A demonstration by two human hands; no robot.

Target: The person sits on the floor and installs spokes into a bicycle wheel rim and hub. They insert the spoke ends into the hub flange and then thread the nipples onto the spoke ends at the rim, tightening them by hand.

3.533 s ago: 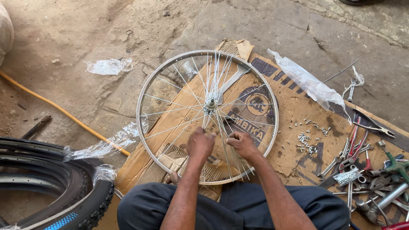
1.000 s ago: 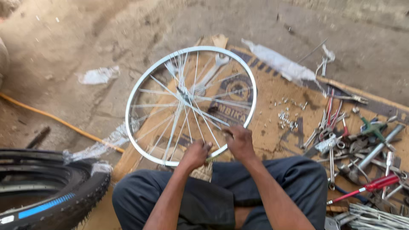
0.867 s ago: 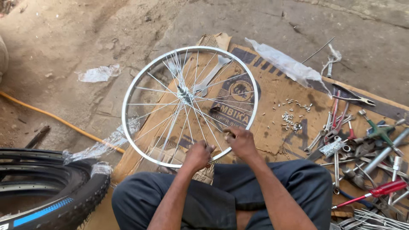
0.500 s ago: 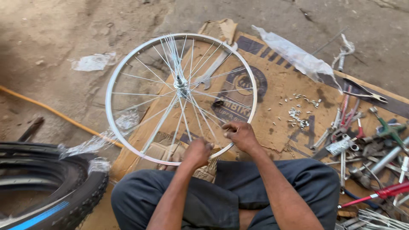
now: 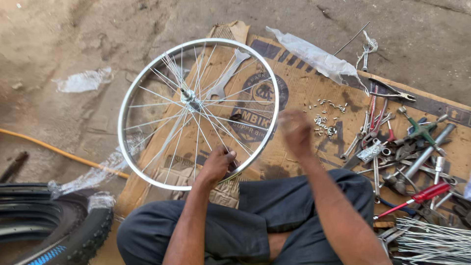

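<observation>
Head view: your left hand (image 5: 217, 164) is gripping the near edge of the wheel (image 5: 198, 114), fingers closed around the rim and the spokes there. The wheel is tilting up from that grip, lying over the cardboard sheet (image 5: 299, 93), hub (image 5: 189, 98) up and away from your fingers. A flat wrench (image 5: 226, 76) is lying on the cardboard beyond the hub, seen through the spokes. Your right hand (image 5: 296, 130) is hovering clear of the rim, to the right of the grip; it's motion-blurred, so I cannot tell how its fingers are standing, and nothing shows in it. Small nipples (image 5: 324, 118) are lying scattered just past that hand. A tool pile (image 5: 407, 142) is sitting further right. A tyre (image 5: 54, 228) is lying well left of the grip.
</observation>
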